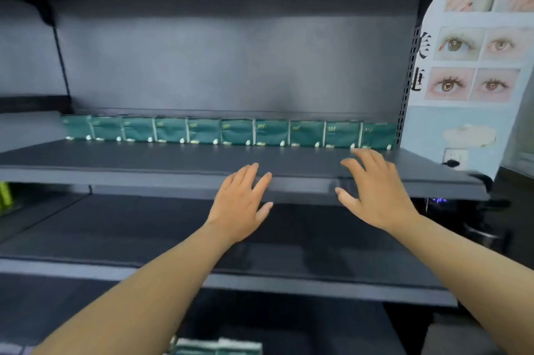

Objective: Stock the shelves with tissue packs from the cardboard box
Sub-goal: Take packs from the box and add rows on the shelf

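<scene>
- Left hand (239,201): fingers straight and spread, palm down, nothing in its grip. It is in front of the front lip of the upper shelf (173,158); contact with the lip cannot be confirmed.
- Right hand (372,184): also flat and splayed, nothing held. Fingertips reach over the shelf edge, close to the pack at the right end of the row.
- Tissue packs (231,132): one row of dark green packs standing upright against the back panel of the upper shelf, touching side by side. The row's long axis runs left to right across the shelf width.
- Front part of the upper shelf, between row and lip, is bare board. The lower shelf (144,233) shows no stock in the visible part.
- More packs (219,347) at the bottom edge of the frame, below and between the forearms, cut off by the frame.
- Key relation: the supply lies down and toward the body from both hands; the row lies forward and up. The left hand appears slightly nearer the supply, a judgement only.
- Judged step: both hands free, so the next pick is a reach down for more packs, then a second row in front of the first.
- Hidden or unclear: the cardboard box itself is not identifiable; pack print is blurred; the green object (5,195) at the far left edge is unreadable.
</scene>
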`<control>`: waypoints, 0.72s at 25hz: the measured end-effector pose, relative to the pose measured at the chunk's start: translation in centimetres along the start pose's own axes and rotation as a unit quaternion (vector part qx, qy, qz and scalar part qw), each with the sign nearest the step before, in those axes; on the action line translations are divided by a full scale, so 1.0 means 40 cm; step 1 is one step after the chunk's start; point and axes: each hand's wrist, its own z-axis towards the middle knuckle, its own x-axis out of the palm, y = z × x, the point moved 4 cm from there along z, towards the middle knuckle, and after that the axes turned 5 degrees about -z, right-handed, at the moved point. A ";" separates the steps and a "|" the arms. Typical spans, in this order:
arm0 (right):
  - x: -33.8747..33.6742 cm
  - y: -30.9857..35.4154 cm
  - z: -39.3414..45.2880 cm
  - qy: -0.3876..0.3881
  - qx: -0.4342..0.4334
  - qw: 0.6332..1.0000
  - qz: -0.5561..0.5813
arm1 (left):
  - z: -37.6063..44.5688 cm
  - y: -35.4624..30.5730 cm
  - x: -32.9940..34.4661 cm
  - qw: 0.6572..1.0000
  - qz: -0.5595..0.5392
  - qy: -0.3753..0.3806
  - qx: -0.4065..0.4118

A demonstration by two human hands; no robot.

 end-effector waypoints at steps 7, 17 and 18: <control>-0.004 0.389 -0.231 0.115 -0.051 0.992 0.027 | -0.482 0.222 0.058 0.987 0.025 0.148 -0.057; 0.206 0.830 -0.443 0.304 -0.104 0.934 0.157 | -1.044 0.412 0.301 0.928 -0.044 0.329 -0.169; 0.244 0.876 -0.458 0.318 -0.108 0.927 0.165 | -1.081 0.438 0.338 0.911 -0.049 0.374 -0.167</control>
